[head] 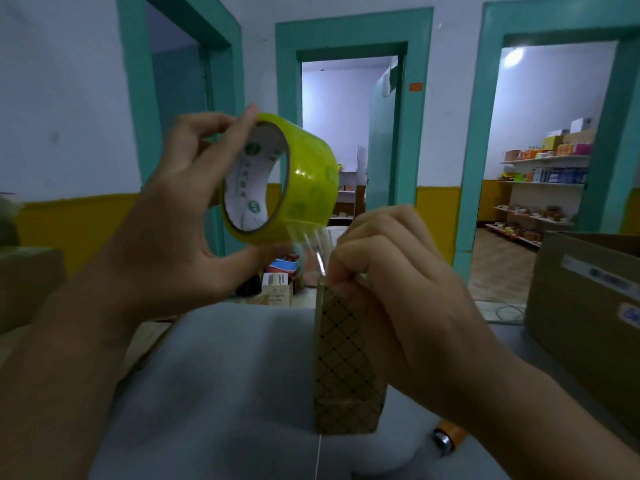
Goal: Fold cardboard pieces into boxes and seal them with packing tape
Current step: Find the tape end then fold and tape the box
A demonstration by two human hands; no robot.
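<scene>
My left hand (pixel 194 209) grips a yellow-green roll of packing tape (pixel 298 181) held up at chest height, thumb under the roll and fingers over its top. A clear strip of tape (pixel 311 244) runs down from the roll to the top of a small brown box with a black diamond pattern (pixel 346 368). The box stands upright on a grey surface (pixel 225 393). My right hand (pixel 398 292) holds the box near its top, its fingers curled round the upper edge where the tape meets it.
A large open cardboard box (pixel 588 306) stands at the right. An orange and metal tool (pixel 448 434) lies on the grey surface under my right wrist. Small cartons (pixel 277 289) sit on the floor beyond. Three teal doorways and stocked shelves (pixel 543 181) are behind.
</scene>
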